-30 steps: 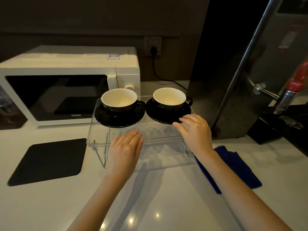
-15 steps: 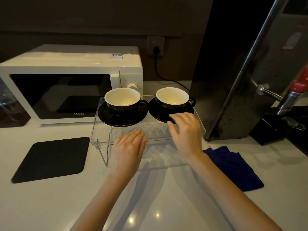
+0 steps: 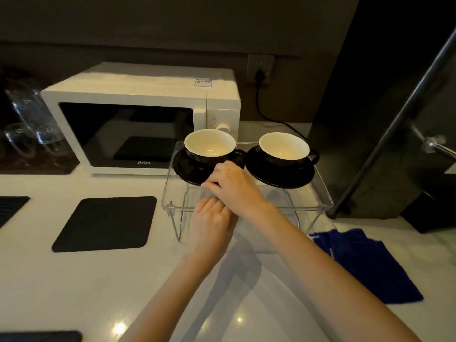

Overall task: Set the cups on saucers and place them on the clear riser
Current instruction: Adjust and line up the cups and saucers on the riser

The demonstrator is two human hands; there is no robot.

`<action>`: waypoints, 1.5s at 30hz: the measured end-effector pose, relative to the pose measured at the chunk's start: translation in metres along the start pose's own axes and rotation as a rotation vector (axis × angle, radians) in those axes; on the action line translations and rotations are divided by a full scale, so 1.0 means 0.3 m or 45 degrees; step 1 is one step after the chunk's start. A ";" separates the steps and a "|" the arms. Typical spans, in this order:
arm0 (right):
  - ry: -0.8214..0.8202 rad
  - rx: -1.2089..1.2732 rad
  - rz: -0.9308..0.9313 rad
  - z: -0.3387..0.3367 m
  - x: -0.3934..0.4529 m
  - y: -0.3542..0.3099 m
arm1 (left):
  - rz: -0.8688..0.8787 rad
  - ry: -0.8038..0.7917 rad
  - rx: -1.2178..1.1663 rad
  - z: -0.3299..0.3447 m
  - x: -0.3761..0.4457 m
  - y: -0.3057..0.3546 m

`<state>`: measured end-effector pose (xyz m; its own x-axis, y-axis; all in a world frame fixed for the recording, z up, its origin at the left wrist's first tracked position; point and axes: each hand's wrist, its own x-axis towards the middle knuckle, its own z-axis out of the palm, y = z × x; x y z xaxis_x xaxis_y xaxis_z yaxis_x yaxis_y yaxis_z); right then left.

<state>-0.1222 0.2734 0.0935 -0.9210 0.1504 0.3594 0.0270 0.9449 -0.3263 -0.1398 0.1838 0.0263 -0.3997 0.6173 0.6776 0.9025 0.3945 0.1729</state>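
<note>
Two black cups with cream insides stand on black saucers on top of the clear riser (image 3: 318,206). The left cup (image 3: 209,146) sits on the left saucer (image 3: 182,169), the right cup (image 3: 283,149) on the right saucer (image 3: 281,180). My right hand (image 3: 234,186) reaches across to the left saucer's front rim, its fingers curled and pinched on that rim. My left hand (image 3: 212,223) lies flat against the riser's front edge, fingers stretched out, partly under my right wrist.
A white microwave (image 3: 138,92) stands right behind the riser on the left. A black mat (image 3: 106,223) lies left of it, a blue cloth (image 3: 365,265) to the right. Glassware (image 3: 29,119) stands far left. A dark machine with a slanted metal bar (image 3: 394,124) stands on the right.
My right hand has moved left from the right saucer to the left saucer's front rim and closed on it. My left hand has stayed at the riser's front.
</note>
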 end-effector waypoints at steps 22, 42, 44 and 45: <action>0.209 0.110 0.117 0.016 -0.049 0.054 | -0.107 0.008 0.024 -0.095 -0.097 -0.185; 0.406 0.093 0.115 0.079 -0.044 0.029 | -0.133 0.019 0.011 -0.099 -0.094 -0.172; 0.421 0.091 0.112 0.080 -0.046 0.027 | -0.134 0.012 0.011 -0.101 -0.095 -0.170; 0.421 0.095 0.118 0.079 -0.047 0.026 | -0.136 0.003 0.009 -0.102 -0.094 -0.170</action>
<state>-0.1181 0.2719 0.0650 -0.7397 0.3321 0.5852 0.0650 0.9009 -0.4291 -0.1695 0.1253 0.0202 -0.4934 0.5696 0.6573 0.8534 0.4630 0.2394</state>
